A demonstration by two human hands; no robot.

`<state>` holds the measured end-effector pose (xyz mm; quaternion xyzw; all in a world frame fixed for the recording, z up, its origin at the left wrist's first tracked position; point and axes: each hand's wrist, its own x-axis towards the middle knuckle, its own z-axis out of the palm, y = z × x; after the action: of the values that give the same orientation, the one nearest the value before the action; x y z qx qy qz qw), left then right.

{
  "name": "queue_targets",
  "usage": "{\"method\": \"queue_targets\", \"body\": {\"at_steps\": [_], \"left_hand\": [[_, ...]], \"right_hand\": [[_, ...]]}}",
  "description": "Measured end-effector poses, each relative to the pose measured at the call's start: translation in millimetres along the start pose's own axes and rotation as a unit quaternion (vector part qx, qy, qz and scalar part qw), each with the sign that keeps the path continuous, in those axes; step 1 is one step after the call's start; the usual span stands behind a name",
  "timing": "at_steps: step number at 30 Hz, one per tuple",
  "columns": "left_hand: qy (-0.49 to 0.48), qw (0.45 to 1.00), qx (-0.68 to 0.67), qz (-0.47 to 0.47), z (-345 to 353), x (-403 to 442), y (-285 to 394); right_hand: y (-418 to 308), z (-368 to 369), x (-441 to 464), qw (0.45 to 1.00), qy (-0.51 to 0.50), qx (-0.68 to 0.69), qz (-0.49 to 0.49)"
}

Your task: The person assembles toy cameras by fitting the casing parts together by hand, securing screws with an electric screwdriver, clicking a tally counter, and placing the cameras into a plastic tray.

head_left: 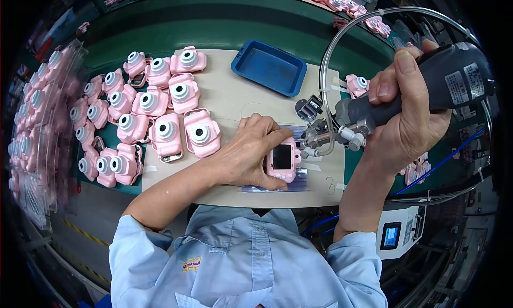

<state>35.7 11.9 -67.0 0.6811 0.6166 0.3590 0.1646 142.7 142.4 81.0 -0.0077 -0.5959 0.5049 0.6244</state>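
A pink toy camera [281, 161] lies with its dark screen facing up on a bluish clear pad on the bench. My left hand [255, 150] grips it from the left side, thumb and fingers round its edges. In my right hand [409, 94] is a dark grey electric screwdriver [446, 78], held nearly level, with a metal nozzle head and a clear hose. Its tip meets or hovers beside the camera's right edge; I cannot tell which. Just above the nozzle sits a small round metal part [307, 110] with a black counter-like block.
Several pink camera bodies [152, 102] stand in rows at the left. Clear trays with more cameras [37, 99] are stacked beyond them. A blue tray [270, 68] lies at the back. A white control box [402, 231] with a lit display sits below right, near a blue hose [441, 161].
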Motion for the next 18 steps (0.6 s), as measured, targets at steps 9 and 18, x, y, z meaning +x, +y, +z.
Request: {"method": "queue_targets", "body": {"at_steps": [9, 18], "left_hand": [[0.005, 1.000, 0.015, 0.010, 2, 1, -1], [0.014, 0.999, 0.035, 0.017, 8, 1, -3]], "right_hand": [[7, -5, 0, 0.999, -0.028, 0.043, 0.017], [10, -3, -1, 0.998, -0.027, 0.042, 0.041]]}}
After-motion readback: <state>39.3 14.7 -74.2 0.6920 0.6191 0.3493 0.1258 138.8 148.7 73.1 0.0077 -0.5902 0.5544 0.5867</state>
